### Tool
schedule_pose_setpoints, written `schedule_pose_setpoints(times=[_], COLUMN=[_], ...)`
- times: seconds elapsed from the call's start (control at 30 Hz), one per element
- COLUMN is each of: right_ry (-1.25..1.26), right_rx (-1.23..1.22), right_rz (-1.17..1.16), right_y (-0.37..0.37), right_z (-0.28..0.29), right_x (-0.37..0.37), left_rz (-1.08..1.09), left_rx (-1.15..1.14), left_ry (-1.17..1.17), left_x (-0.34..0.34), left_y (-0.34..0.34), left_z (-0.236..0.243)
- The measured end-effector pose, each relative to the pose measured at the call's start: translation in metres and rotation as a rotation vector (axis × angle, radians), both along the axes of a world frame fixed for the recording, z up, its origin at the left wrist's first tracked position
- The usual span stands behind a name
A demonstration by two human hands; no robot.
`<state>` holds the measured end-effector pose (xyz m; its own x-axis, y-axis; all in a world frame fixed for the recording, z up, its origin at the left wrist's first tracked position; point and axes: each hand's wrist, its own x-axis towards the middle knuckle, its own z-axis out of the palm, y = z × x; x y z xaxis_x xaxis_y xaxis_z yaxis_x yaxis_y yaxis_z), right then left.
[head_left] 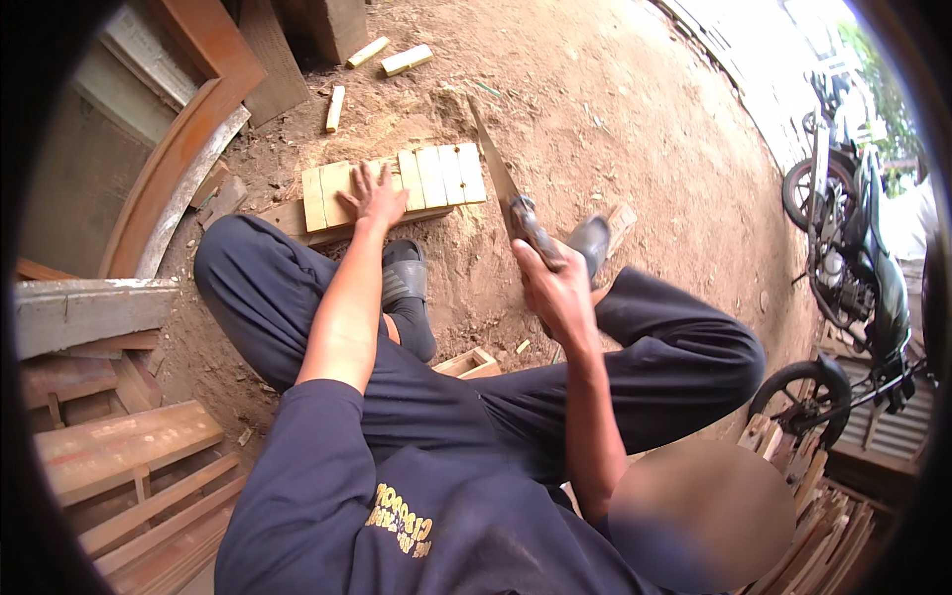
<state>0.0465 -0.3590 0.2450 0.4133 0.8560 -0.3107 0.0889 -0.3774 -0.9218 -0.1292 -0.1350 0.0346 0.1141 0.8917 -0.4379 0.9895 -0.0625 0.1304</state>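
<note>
Handsaw point(501, 177) just past twelve o'clock, clenched in the right hand point(560, 295), tip slanting toward eleven! And there's the left hand point(378, 205), splayed flat on a row of pale wooden boards point(428, 178) at eleven; motorcycle point(886, 283) standing at three o'clock.

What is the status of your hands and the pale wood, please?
Left hand spread on pale wood. Right hand gripping handsaw, blade beside the wood's right end. Three loose offcuts beyond, apart from it.
</note>
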Motion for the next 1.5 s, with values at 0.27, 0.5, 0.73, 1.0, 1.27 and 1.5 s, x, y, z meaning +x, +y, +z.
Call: schedule_pose_setpoints(times=[0.27, 0.5, 0.73, 1.0, 1.27, 1.5], right_ry=[-0.227, -0.465, -0.573, -0.272, 0.544, 0.761], right_rx=[-0.045, -0.067, -0.165, -0.134, -0.03, 0.08], right_rz=[0.273, 0.505, 0.579, 0.438, 0.145, -0.278], right_y=[0.04, 0.119, 0.131, 0.15, 0.152, 0.122], right_z=[0.098, 0.106, 0.077, 0.027, -0.048, -0.151], right_x=[0.05, 0.083, 0.089, 0.086, 0.056, -0.036], left_rz=[0.039, 0.317, 0.224, 0.258, 0.271, 0.3], left_rx=[-0.022, -0.066, -0.266, -0.341, -0.417, -0.4], left_ry=[0.03, 0.012, 0.092, 0.11, 0.127, -0.018], left_x=[-0.002, -0.02, -0.032, -0.032, -0.03, -0.032], left_y=[-0.019, 0.003, 0.007, 0.018, 0.02, 0.019], left_z=[-0.005, -0.013, -0.005, -0.001, 0.004, 0.011])
